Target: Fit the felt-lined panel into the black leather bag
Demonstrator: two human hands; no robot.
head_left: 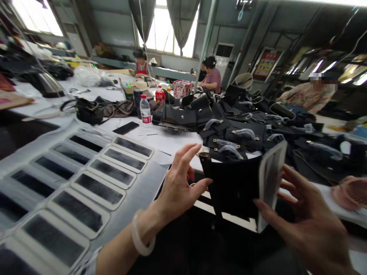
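In front of me is an unfinished black bag body [235, 187] with pale edges along its lower side. A stiff white-rimmed panel [272, 179] with a dark middle stands upright against its right end. My right hand [309, 217] grips this panel and the bag's end, thumb on the near side and fingers behind. At the bag's left edge, my left hand [179, 187] has its fingers stretched out and apart. Its thumb tip reaches the dark edge, though contact is hard to confirm. A pale bangle [140, 236] circles the left wrist.
White-rimmed panels [104, 187] lie in rows on a sheet at left. Black bag parts [229, 118] with wrapped handles are heaped behind. A water bottle [145, 110], phone [126, 128], kettle [47, 82] and pink fan [351, 193] stand or lie around. Several people sit farther back.
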